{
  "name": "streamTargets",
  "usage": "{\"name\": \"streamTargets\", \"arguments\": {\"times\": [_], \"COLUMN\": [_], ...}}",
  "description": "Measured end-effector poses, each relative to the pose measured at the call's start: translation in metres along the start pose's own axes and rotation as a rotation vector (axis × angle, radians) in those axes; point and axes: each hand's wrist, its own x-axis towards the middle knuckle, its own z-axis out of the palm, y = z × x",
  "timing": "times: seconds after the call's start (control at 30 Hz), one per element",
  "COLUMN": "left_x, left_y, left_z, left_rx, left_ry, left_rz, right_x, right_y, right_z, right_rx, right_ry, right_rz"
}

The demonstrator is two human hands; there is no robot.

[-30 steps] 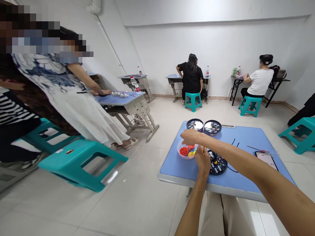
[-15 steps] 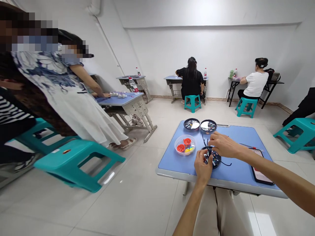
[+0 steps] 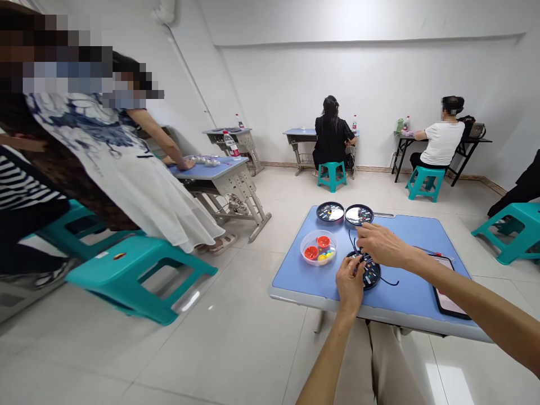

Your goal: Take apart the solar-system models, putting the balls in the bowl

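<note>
Over a round black tray of small parts [image 3: 371, 274] on the blue table [image 3: 312, 286], my left hand [image 3: 350, 281] pinches a black cord [image 3: 388, 282]. Opposite it, my right hand [image 3: 382, 244] has its fingers closed on the same dark cord, just above the tray. Loose cord ends stick out to the left of the right fingers and curve to the right of the tray. What lies between the fingertips is small and partly hidden. A clear round container [image 3: 318, 261] with red cups and yellow balls stands left of the hands.
Two round black trays [image 3: 330, 212] [image 3: 359, 215] stand at the table's back edge. A phone [image 3: 453, 298] and a thin pen-like item [image 3: 426, 251] lie at the right. Teal stools [image 3: 139, 264] and other people at desks [image 3: 219, 169] surround the table.
My fingers have shifted slightly around the cord, and the right hand sits a little lower. The seated person in black has drawn in the left arm. The view has shifted slightly.
</note>
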Motion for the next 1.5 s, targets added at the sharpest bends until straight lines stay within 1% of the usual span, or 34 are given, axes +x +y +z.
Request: {"name": "streamTargets", "arguments": {"times": [0.07, 0.17, 0.27, 0.37, 0.43, 0.53, 0.57, 0.6, 0.63, 0.7, 0.77, 0.83, 0.9, 1.0, 1.07, 1.13, 1.2, 1.27, 1.37, 1.4, 1.5], "left_x": [0.000, 0.000, 0.000, -0.003, -0.005, -0.008, -0.008, -0.008, -0.007, -0.007, -0.010, -0.018, -0.029, -0.045, -0.052, -0.056, -0.058, -0.060, -0.063, -0.064, -0.070], "left_y": [0.000, 0.001, 0.002, 0.005, 0.009, 0.019, 0.024, 0.030, 0.036, 0.049, 0.061, 0.071, 0.080, 0.092, 0.099, 0.104, 0.109, 0.111, 0.113, 0.113, 0.114], "left_z": [0.001, 0.001, 0.000, -0.001, -0.004, -0.019, -0.027, -0.036, -0.045, -0.063, -0.077, -0.085, -0.089, -0.091, -0.093, -0.095, -0.095, -0.095, -0.097, -0.098, -0.104], "left_rx": [0.018, 0.049, 0.056, 0.029, -0.008, -0.093, -0.125, -0.154, -0.172, -0.151, -0.092, -0.058, -0.059, -0.080, -0.105, -0.121, -0.120, -0.122, -0.150, -0.155, -0.147], "left_ry": [0.006, 0.010, 0.024, 0.047, 0.115, 0.326, 0.383, 0.410, 0.400, 0.296, 0.230, 0.219, 0.209, 0.193, 0.218, 0.242, 0.235, 0.202, 0.122, 0.088, -0.033], "left_rz": [-0.005, 0.002, -0.003, -0.015, -0.022, -0.045, -0.048, -0.041, -0.022, 0.048, 0.134, 0.195, 0.209, 0.172, 0.134, 0.080, 0.020, -0.018, -0.009, -0.001, 0.007], "right_x": [0.003, 0.015, 0.041, 0.069, 0.082, 0.084, 0.080, 0.074, 0.067, 0.052, 0.038, 0.024, 0.011, -0.011, -0.027, -0.043, -0.057, -0.066, -0.075, -0.077, -0.086], "right_y": [0.003, 0.004, -0.001, -0.005, -0.005, -0.006, -0.007, -0.009, -0.012, -0.021, -0.034, -0.047, -0.057, -0.067, -0.072, -0.079, -0.089, -0.100, -0.115, -0.119, -0.133], "right_z": [-0.010, -0.019, -0.018, -0.011, -0.007, -0.006, -0.007, -0.007, -0.008, -0.010, -0.011, -0.013, -0.015, -0.018, -0.019, -0.017, -0.010, 0.001, 0.018, 0.023, 0.032], "right_rx": [0.075, 0.198, 0.284, 0.405, 0.538, 0.730, 0.777, 0.819, 0.863, 0.961, 1.067, 1.171, 1.264, 1.401, 1.469, 1.450, 1.361, 1.263, 1.154, 1.129, 1.082], "right_ry": [0.044, 0.058, 0.031, -0.035, -0.069, -0.088, -0.100, -0.118, -0.137, -0.158, -0.135, -0.097, -0.069, -0.020, 0.064, 0.176, 0.288, 0.407, 0.575, 0.604, 0.640], "right_rz": [0.015, 0.058, 0.088, 0.079, 0.070, 0.077, 0.076, 0.067, 0.054, 0.033, 0.047, 0.090, 0.133, 0.168, 0.178, 0.182, 0.175, 0.185, 0.242, 0.260, 0.291]}}
